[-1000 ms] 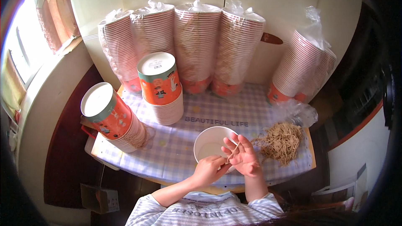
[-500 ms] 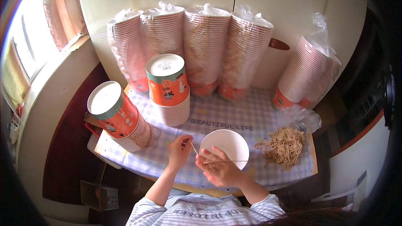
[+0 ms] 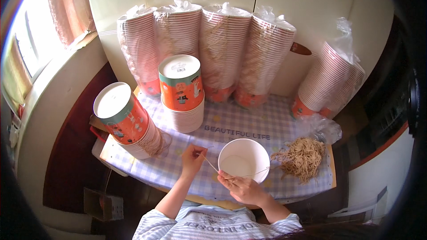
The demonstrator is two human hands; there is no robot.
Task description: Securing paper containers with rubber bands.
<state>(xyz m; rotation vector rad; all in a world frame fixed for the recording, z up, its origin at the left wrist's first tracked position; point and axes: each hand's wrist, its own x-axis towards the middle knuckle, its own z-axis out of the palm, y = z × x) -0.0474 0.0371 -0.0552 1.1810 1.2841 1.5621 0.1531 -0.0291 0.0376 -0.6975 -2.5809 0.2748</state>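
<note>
A white paper tub (image 3: 244, 152) stands mouth up on the table in front of me. My left hand (image 3: 193, 161) is closed, pinching one end of a thin tan cord (image 3: 210, 162) just left of the tub. The cord runs slantwise to my right hand (image 3: 242, 188), whose fingers are closed on it at the tub's near rim. Beyond these fingers a thin strand trails right across the tub's mouth. Right of the tub lies a tangled heap of tan cords (image 3: 302, 158).
Two stacks of upturned orange and green tubs, a left one (image 3: 126, 120) and a middle one (image 3: 181, 91), stand at left. Tall bagged tub stacks (image 3: 224, 49) line the back, with more bagged tubs (image 3: 322, 78) at right. A crumpled clear bag (image 3: 324, 129) lies behind the cord heap.
My right hand has drawn its spread fingers together on the cord and moved slightly right and down. A longer length of cord now stretches between my hands. The view has shifted a little.
</note>
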